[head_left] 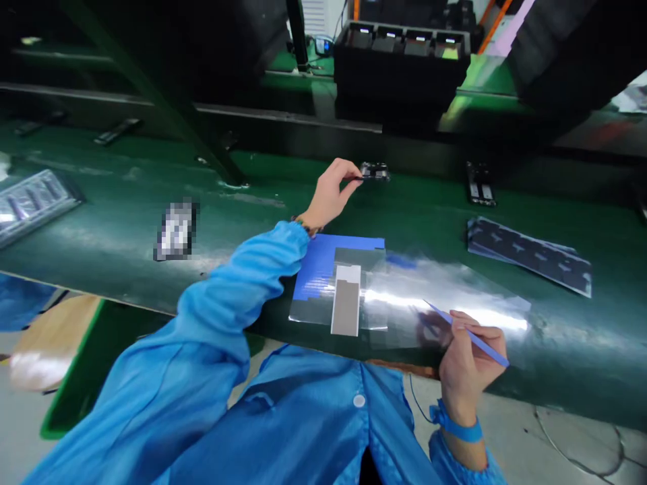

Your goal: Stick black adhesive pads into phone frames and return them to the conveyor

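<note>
My left hand [333, 192] reaches to the back of the bench, thumb and fingers pinched on the near end of a dark phone part [375, 171] with bright metal pieces. Blue tweezers [488, 348] are gripped in my right hand [470, 360], their thin tip pointing left over a clear plastic film sheet [449, 286]. Between my arms lie a blue sheet [321, 259] and a narrow grey strip with a white border [346, 303]. Part of the blue sheet is covered by clear film.
Dark film sheets [528, 254] lie stacked at the right, with another phone part [480, 185] behind them. A pixelated object [176, 230] rests at the left, near a clear tray [35, 202]. A green post [202, 135] and a black divided box [402, 67] stand behind.
</note>
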The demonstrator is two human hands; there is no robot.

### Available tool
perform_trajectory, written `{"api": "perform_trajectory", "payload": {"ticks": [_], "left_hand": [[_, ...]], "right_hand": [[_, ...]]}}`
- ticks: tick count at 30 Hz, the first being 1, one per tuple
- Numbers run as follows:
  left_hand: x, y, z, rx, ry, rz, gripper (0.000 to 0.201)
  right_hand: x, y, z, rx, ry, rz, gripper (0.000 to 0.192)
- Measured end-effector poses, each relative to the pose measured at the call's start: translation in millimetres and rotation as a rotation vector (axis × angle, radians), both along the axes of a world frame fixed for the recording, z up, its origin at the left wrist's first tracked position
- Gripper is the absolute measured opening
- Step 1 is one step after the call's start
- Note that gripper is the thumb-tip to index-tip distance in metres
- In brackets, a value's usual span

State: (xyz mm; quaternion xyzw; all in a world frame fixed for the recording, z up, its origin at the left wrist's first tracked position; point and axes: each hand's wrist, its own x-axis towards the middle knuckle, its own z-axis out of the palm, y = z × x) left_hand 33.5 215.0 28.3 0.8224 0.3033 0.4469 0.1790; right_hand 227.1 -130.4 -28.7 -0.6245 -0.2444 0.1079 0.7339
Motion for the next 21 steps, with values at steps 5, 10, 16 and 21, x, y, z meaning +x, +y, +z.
{"api": "perform_trajectory", "payload": {"ticks": [5,10,16,21], "left_hand": [[5,68,-38.4,-0.259,0.226,0.087,0.023],[-66,47,-35.4,-0.235,0.342,0.209,0.034],[-230,-6,-7.0,-0.279,0.516,0.680,0.035],[-300,-40,-1.6,-0.482,0.704,1.096,0.058]], "right_hand": [[0,0,-0.1,-0.013,-0.003,-0.004,0.035],[-7,5,9.7,-0.016,0.002,-0.051,0.037],[-19,12,22.1,-0.085,0.040,-0.157,0.029],[-11,10,11.6,-0.108,0.022,-0.167,0.024]]}}
